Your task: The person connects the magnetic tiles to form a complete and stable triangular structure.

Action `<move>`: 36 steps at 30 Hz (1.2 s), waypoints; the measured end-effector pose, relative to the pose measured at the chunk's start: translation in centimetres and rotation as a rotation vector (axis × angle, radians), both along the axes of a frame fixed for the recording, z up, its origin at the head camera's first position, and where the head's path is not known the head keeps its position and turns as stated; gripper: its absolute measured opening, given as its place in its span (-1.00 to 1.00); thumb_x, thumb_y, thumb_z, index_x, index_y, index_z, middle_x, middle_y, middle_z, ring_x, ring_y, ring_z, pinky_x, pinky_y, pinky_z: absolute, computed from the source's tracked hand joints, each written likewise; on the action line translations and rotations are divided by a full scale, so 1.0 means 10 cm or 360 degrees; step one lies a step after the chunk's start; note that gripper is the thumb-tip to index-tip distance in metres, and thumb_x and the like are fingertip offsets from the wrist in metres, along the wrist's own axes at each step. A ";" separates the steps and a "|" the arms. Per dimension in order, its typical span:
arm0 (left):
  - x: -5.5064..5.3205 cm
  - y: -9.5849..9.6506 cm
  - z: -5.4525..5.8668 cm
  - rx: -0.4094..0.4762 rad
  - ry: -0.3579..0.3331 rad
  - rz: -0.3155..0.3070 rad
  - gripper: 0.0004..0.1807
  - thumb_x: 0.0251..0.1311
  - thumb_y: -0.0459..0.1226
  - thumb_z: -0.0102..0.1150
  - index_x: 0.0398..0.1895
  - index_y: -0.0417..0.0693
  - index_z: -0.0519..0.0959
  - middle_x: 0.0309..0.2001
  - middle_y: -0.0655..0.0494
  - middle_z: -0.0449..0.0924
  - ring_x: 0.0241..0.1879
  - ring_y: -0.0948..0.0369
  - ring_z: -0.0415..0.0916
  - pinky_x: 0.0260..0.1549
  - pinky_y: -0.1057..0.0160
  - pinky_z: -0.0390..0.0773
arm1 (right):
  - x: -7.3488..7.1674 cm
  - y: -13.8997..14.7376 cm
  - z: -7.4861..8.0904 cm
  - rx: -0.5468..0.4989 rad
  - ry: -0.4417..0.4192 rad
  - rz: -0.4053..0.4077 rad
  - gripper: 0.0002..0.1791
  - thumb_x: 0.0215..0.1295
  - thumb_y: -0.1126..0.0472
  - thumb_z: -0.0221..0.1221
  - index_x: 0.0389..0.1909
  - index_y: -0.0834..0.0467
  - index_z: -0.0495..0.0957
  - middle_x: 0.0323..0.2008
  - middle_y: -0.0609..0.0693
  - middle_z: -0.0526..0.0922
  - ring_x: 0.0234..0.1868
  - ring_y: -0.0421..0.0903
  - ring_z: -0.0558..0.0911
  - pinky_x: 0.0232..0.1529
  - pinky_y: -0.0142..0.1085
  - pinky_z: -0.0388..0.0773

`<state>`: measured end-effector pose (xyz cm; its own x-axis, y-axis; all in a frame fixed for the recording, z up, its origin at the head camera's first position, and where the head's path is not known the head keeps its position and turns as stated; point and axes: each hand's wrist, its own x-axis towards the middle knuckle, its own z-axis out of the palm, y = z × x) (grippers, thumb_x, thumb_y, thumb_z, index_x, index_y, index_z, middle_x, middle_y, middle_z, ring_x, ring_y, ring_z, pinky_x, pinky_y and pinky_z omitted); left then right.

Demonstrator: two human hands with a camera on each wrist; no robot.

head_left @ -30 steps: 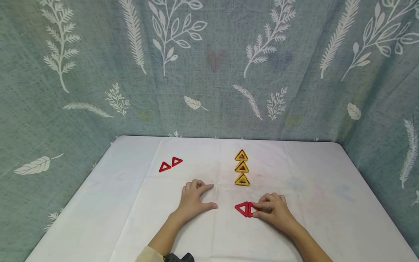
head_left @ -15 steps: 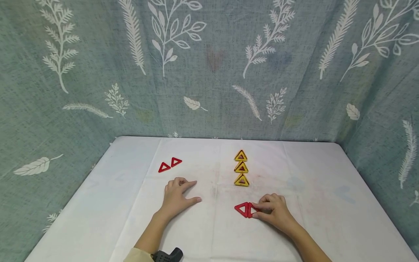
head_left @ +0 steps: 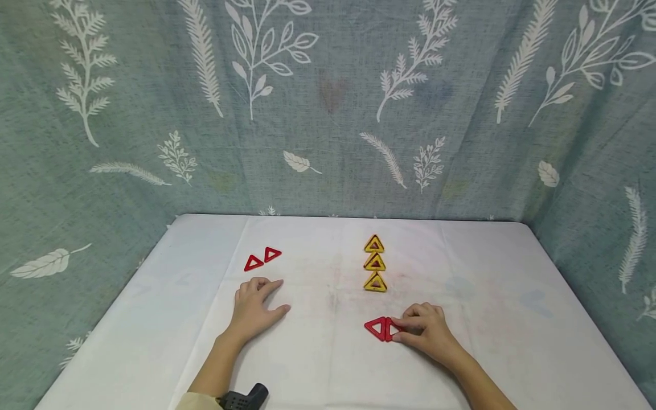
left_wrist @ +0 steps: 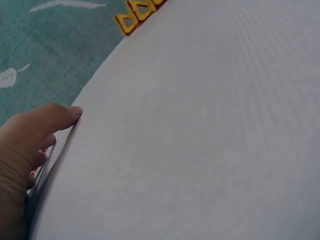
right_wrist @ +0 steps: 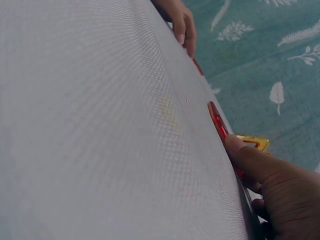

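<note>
On the white table two red triangular frames, a left one (head_left: pixel 376 328) and a right one (head_left: pixel 388 330), lie edge to edge. My right hand (head_left: pixel 426 330) pinches the right red triangle between thumb and fingers; its far corner is covered by them. My left hand (head_left: pixel 253 312) hovers over or rests on the cloth at the left, thumb and forefinger spread, with nothing in its grasp. Beyond it lie two more red triangles, a nearer one (head_left: pixel 253 263) and a farther one (head_left: pixel 273 254), close together. In the left wrist view the left thumb (left_wrist: pixel 62 116) shows against the table edge.
Three yellow triangles with reddish-brown middles stand in a line toward the back, the nearest (head_left: pixel 376 282) just beyond the red pair. White cloth covers the table (head_left: pixel 307 364). A grey-green leaf-patterned curtain (head_left: pixel 328 171) encloses the back and sides.
My left hand has moved left, away from the red pair and closer to the two red triangles at the left. The right hand keeps its hold in the same spot.
</note>
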<state>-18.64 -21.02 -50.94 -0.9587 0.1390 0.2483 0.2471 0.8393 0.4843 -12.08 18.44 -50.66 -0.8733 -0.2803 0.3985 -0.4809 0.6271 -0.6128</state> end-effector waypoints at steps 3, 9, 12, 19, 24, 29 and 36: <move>-0.02 -0.09 -0.01 0.0013 0.0000 0.0028 -0.37 -0.11 -0.02 0.37 0.13 0.05 0.55 0.00 -0.01 0.35 0.00 0.01 0.18 -0.04 -0.02 0.11 | -0.01 0.01 -0.01 0.0019 -0.0003 -0.0010 -0.68 -0.19 0.11 0.47 -0.29 0.01 0.75 -0.41 -0.36 0.49 -0.32 -0.36 0.31 -0.17 -0.24 0.04; -0.04 -0.27 -0.01 0.0011 -0.0023 0.0112 -0.39 -0.06 -0.03 0.34 0.14 0.02 0.54 0.01 -0.08 0.34 0.02 -0.05 0.16 -0.04 -0.07 0.09 | -0.01 0.01 -0.02 0.0027 0.0001 -0.0013 -0.67 -0.20 0.11 0.48 -0.29 0.02 0.76 -0.41 -0.36 0.49 -0.31 -0.36 0.32 -0.17 -0.25 0.04; -0.04 -0.34 0.00 0.0002 -0.0038 0.0147 -0.39 -0.03 -0.02 0.31 0.15 0.00 0.52 0.03 -0.11 0.33 0.04 -0.08 0.15 -0.01 -0.10 0.08 | -0.01 0.00 -0.01 0.0019 -0.0002 -0.0012 -0.67 -0.20 0.12 0.48 -0.29 0.02 0.75 -0.41 -0.35 0.49 -0.31 -0.36 0.32 -0.18 -0.25 0.03; -0.02 -0.44 0.05 0.0008 -0.0075 0.0256 -0.39 0.04 -0.03 0.26 0.18 -0.06 0.49 0.05 -0.15 0.32 0.05 -0.11 0.15 0.01 -0.12 0.06 | -0.01 0.00 -0.01 -0.0001 0.0027 0.0001 -0.66 -0.22 0.14 0.48 -0.29 0.04 0.75 -0.42 -0.34 0.50 -0.32 -0.36 0.33 -0.19 -0.26 0.03; -0.04 -0.48 0.10 0.0071 -0.0105 0.0367 -0.37 0.08 -0.07 0.23 0.21 -0.16 0.43 0.06 -0.20 0.28 0.06 -0.14 0.12 0.02 -0.13 0.04 | -0.02 -0.01 -0.02 -0.0001 0.0048 -0.0001 -0.66 -0.23 0.14 0.49 -0.30 0.03 0.76 -0.42 -0.34 0.50 -0.32 -0.36 0.33 -0.19 -0.27 0.04; -0.13 -0.51 0.10 0.0101 -0.0153 0.0479 -0.35 0.11 -0.06 0.20 0.24 -0.19 0.39 0.09 -0.25 0.24 0.11 -0.17 0.07 0.07 -0.18 -0.01 | -0.01 -0.02 -0.02 -0.0017 0.0067 0.0008 -0.66 -0.23 0.15 0.49 -0.30 0.05 0.76 -0.42 -0.32 0.52 -0.33 -0.35 0.33 -0.20 -0.27 0.03; -0.26 -0.52 0.14 0.0095 -0.0182 0.0554 -0.30 0.11 0.00 0.18 0.26 -0.18 0.36 0.12 -0.29 0.20 0.14 -0.21 0.05 0.08 -0.21 -0.03 | -0.01 -0.01 -0.01 0.0006 0.0052 0.0000 -0.66 -0.21 0.14 0.48 -0.28 0.04 0.75 -0.42 -0.33 0.52 -0.32 -0.35 0.34 -0.19 -0.27 0.04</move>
